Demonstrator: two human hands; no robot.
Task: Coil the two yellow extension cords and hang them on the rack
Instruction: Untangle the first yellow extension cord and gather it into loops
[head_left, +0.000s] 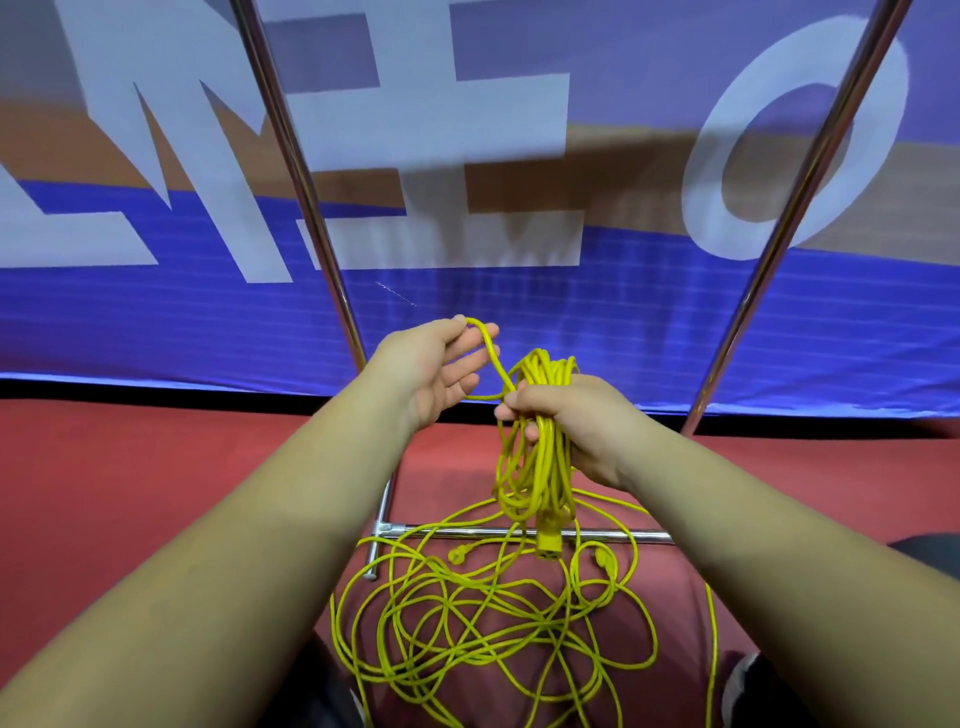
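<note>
The right hand (561, 415) is gripping a coiled bundle (540, 467) of yellow extension cord, its fingers curling tightly round the gathered turns at their middle, so the coils are sticking up above the fist and hanging down below it. A yellow socket end (548, 543) is dangling from the bottom of the bundle, just in front of the rack's low crossbar (649, 535). The left hand (436, 369) is sitting just beside the right, palm turned up, thumb and forefinger pinching a loop (491, 345) of the same cord while the other fingers are lying loosely apart. The loop is running down from the pinch into the right fist. Below both hands, the loose cord (493, 623) is lying in a wide tangle on the red floor (156, 493), crossing over the crossbar, with 2 plug ends (457, 556) showing among the strands. The rack's 2 chrome uprights (291, 156) are rising on either side of the hands, and a blue banner (156, 322) with large pale letters is standing behind them
</note>
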